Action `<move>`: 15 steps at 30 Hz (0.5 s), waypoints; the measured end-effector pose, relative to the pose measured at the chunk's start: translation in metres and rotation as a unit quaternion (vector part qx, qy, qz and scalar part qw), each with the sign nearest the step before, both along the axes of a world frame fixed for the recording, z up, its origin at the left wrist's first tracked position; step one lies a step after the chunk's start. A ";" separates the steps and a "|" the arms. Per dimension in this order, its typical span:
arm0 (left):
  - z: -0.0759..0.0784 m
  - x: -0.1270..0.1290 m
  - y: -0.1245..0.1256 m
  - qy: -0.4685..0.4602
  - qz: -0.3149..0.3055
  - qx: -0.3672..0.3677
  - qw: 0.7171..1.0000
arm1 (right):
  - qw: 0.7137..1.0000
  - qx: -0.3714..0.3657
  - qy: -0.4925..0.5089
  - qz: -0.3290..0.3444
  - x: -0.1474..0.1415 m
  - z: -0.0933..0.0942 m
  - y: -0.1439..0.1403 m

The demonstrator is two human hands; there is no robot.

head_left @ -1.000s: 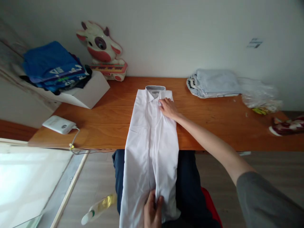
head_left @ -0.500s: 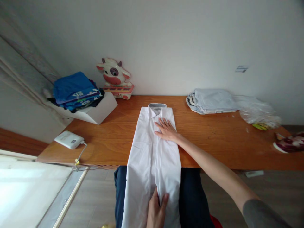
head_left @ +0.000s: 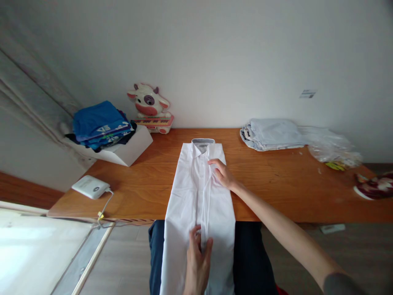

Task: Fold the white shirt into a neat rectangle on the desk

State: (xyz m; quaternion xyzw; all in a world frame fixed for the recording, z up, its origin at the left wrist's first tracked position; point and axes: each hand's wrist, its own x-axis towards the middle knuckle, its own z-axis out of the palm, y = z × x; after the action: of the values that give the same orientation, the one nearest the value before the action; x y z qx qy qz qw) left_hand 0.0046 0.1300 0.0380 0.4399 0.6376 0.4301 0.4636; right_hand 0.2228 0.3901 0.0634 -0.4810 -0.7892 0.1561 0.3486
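Observation:
A white collared shirt (head_left: 184, 192), folded into a long narrow strip, lies on the wooden table (head_left: 276, 184) with its collar toward the wall and its lower part hanging over the front edge onto my lap. My right hand (head_left: 223, 173) rests on the upper chest of the shirt, its fingers curled on the cloth beside the placket. My left hand (head_left: 198, 258) lies on the hanging lower part, with thumb and fingers pinching the centre fold.
A white box (head_left: 129, 149) with folded blue clothes (head_left: 98, 125) sits at the back left, a cow-shaped toy (head_left: 150, 106) behind it. A white power bank (head_left: 90, 187) with cable lies at the left. Folded pale-blue clothes (head_left: 273, 133) and a plastic bag (head_left: 333, 147) are at the back right.
My left hand has slid up the shirt's centre fold toward the table edge. My right hand went from flat to curled fingers on the chest. The camera tilted upward.

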 end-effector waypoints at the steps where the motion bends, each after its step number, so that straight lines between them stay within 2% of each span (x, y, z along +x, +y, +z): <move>1: 0.005 -0.002 0.004 -0.002 -0.006 -0.002 1.000 | 1.000 0.001 0.009 -0.026 0.007 -0.001 -0.003; 4: 0.010 -0.008 0.007 -0.021 -0.007 -0.004 1.000 | 0.998 -0.006 0.033 -0.058 0.025 -0.007 -0.011; 8: 0.011 -0.006 0.000 -0.066 0.015 -0.006 0.998 | 0.997 -0.010 0.067 -0.040 0.032 -0.012 -0.019; 12: 0.012 -0.002 -0.008 -0.071 0.014 -0.019 0.997 | 0.999 0.003 -0.016 0.030 0.025 -0.008 -0.022; 15: 0.006 -0.008 -0.011 -0.041 0.007 -0.049 0.998 | 0.995 -0.003 -0.095 0.041 0.021 -0.006 -0.024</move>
State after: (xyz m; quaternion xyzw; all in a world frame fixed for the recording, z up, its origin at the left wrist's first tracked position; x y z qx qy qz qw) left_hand -0.0036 0.1194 0.0444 0.3947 0.6414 0.4194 0.5069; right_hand 0.2437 0.3662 0.0569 -0.4617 -0.8376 0.1258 0.2637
